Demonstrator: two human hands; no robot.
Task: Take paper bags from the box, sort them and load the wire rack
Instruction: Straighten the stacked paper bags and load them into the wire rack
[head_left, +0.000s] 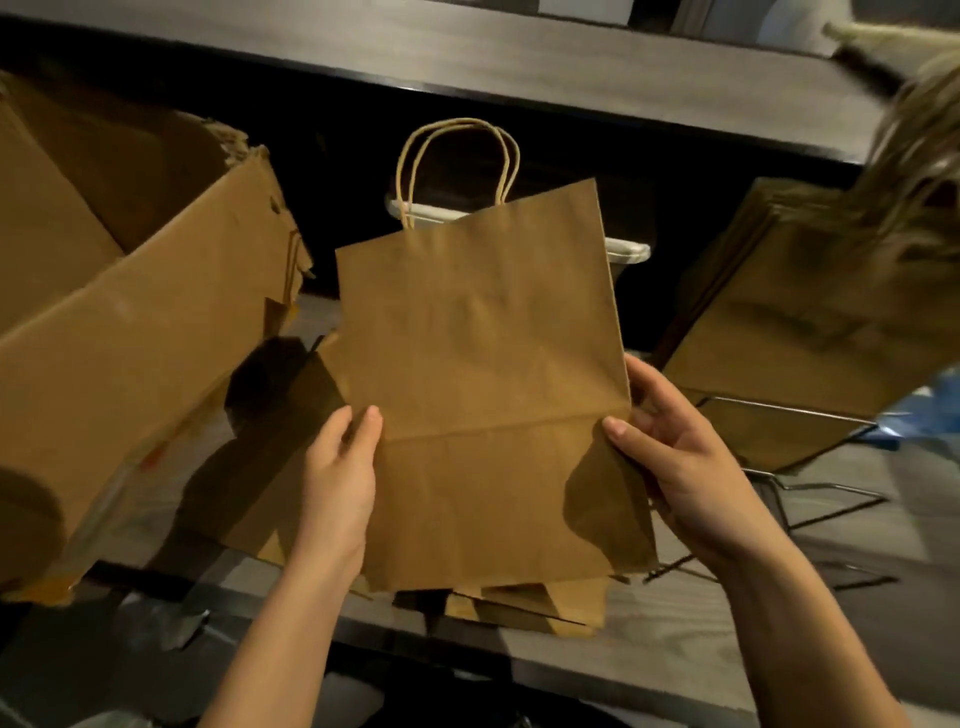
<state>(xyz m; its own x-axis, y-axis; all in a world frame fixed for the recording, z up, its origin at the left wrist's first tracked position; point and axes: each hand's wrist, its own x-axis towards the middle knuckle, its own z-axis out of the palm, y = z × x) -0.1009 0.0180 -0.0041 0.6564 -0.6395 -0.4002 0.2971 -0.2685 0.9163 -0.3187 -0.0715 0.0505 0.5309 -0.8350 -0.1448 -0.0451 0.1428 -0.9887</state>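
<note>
A flat brown paper bag (483, 364) with twisted handles pointing away from me is held up in the middle of the view. My left hand (337, 478) grips its lower left edge and my right hand (680, 462) grips its lower right edge. More flat bags (540, 605) lie on the table beneath it. The open cardboard box (130, 343) stands at the left. At the right, the wire rack (810, 488) holds a stack of upright brown bags (800, 322).
A grey wood-grain table (675, 639) carries everything. A dark shelf edge (519, 62) runs across the back. A white-rimmed container (628, 252) shows behind the held bag. Blond hair (919, 156) hangs into the upper right. Something blue (935, 405) lies past the rack.
</note>
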